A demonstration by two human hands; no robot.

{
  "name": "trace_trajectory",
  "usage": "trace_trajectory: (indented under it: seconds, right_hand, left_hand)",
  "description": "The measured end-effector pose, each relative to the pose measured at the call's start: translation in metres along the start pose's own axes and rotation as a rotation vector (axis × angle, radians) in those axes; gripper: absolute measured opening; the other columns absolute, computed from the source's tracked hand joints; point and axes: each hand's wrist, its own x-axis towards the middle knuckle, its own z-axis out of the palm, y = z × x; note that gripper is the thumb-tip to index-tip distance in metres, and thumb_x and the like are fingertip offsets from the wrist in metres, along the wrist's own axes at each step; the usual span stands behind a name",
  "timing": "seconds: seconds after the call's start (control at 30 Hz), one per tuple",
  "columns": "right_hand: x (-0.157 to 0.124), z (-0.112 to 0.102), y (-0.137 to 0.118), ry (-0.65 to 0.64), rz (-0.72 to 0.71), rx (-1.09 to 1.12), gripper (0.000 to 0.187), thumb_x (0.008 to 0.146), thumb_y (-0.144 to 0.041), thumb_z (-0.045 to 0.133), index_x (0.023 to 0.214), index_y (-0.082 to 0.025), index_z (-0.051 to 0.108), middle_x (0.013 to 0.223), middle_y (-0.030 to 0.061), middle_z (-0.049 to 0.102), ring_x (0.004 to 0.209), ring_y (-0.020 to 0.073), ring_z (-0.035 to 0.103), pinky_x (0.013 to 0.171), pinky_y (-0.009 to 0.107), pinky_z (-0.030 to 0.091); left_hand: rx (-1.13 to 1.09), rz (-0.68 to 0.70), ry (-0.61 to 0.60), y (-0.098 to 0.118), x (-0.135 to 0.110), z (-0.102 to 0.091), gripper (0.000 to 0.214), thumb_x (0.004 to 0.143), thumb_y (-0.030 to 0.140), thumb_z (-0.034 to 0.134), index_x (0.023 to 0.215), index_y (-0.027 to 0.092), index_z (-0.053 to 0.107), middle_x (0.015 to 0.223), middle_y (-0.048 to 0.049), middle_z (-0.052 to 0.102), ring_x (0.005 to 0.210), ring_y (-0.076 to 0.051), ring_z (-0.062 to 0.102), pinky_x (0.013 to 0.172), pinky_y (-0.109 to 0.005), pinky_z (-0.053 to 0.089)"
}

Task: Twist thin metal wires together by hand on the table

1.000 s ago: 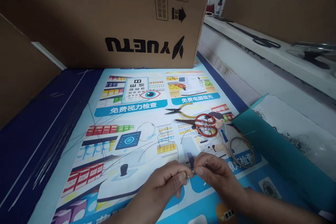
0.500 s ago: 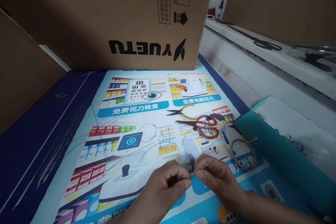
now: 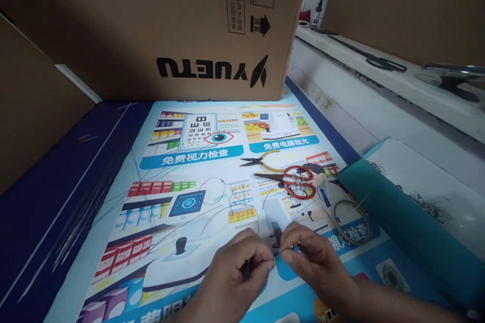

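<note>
My left hand (image 3: 244,267) is closed in a pinch, thumb against forefinger, on a thin wire that shows as a fine line at the fingertips. Close beside it, my right hand (image 3: 312,262) also pinches the thin wire; a small shiny metal bit (image 3: 297,246) shows between its thumb and forefinger. Most of what they hold is hidden by the fingers. Beyond the hands lie scissors with red handles (image 3: 301,181) and pliers with yellow handles (image 3: 265,161). A coiled wire ring (image 3: 335,229) rests to the right of my right hand.
Loose curved wire (image 3: 257,212) and several long straight wires (image 3: 81,217) lie to the left on the printed mat (image 3: 204,287). A teal-sided box (image 3: 409,222) holds small wire pieces at right. A large cardboard box (image 3: 151,20) stands behind; a ledge (image 3: 348,48) bears more tools.
Both hands stay close together in nearly the same place. The fingers have shifted slightly, and a fine strand now shows between the fingertips.
</note>
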Motion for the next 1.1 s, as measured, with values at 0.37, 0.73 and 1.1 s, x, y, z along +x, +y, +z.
trace_trajectory:
  seconds: [0.37,0.73,1.1]
  right_hand:
    - [0.0,0.0,-0.008,0.029,-0.179,-0.089,0.006,0.085,-0.018,0.055,0.085,-0.022,0.058,0.075,0.0024,0.057,0.074,0.0181,0.053,0.071,0.034,0.043]
    - [-0.004,0.003,0.001,0.026,-0.223,-0.11,0.012,0.084,-0.012,0.054,0.084,-0.024,0.054,0.077,0.0014,0.057,0.076,0.018,0.053,0.071,0.035,0.041]
    - [-0.003,0.006,0.0,0.0,-0.11,-0.05,0.008,0.086,-0.018,0.052,0.08,-0.02,0.055,0.075,0.0022,0.054,0.075,0.0169,0.05,0.07,0.032,0.041]
  left_hand:
    - [-0.184,-0.1,-0.123,0.007,-0.002,-0.002,0.027,0.088,0.037,0.044,0.07,0.018,0.05,0.069,0.0015,0.044,0.063,-0.012,0.042,0.057,-0.022,0.035]
    - [-0.169,-0.103,-0.176,0.009,-0.004,-0.003,0.025,0.089,0.032,0.039,0.069,0.018,0.048,0.07,0.0011,0.045,0.065,-0.013,0.042,0.061,-0.023,0.035]
    - [-0.033,-0.03,-0.108,0.0,-0.001,0.003,0.023,0.088,0.027,0.043,0.068,0.017,0.049,0.071,0.0,0.048,0.066,-0.013,0.047,0.061,-0.024,0.038]
